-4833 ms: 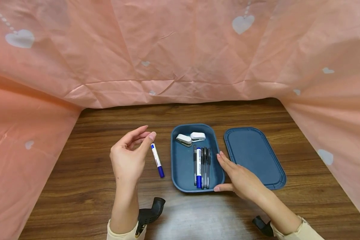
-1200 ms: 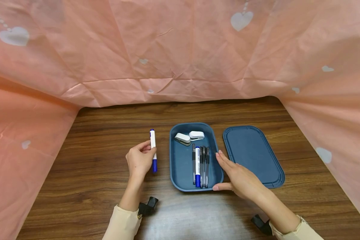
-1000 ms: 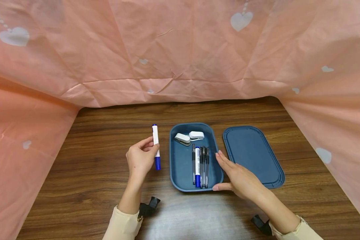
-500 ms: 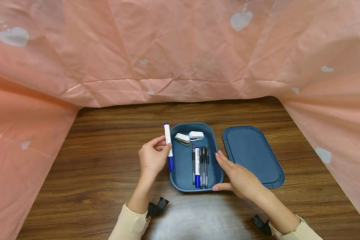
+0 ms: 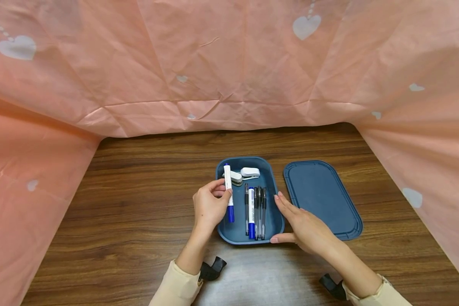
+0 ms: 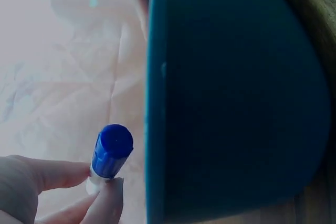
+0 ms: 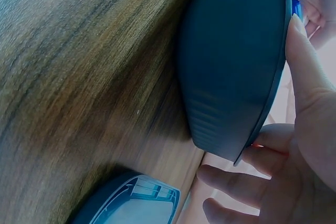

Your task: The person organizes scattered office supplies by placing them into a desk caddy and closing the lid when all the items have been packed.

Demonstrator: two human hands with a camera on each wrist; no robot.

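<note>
My left hand [image 5: 211, 205] pinches a white marker with a blue cap [image 5: 228, 191] between thumb and fingers. It holds the marker over the left side of a blue plastic box [image 5: 219, 231]. In the left wrist view the cap end [image 6: 113, 150] shows above the rim. Inside the box, a second blue-capped marker [image 5: 251, 212] lies among several black gel pens [image 5: 260, 212]. Two small white staplers [image 5: 250, 172] sit at the back of the box, one partly behind the held marker. My right hand [image 5: 304, 223] touches the box's right rim and front corner with extended fingers and thumb.
The blue lid [image 5: 323, 197] lies flat on the wooden table [image 5: 137, 204], right of the box. A pink curtain with white hearts [image 5: 229, 63] surrounds the table at the back and both sides. Black camera mounts [image 5: 213, 268] sit at the wrists.
My left hand has picked the marker up from the table left of the box and carried it rightward over the box. The right hand has stayed on the rim.
</note>
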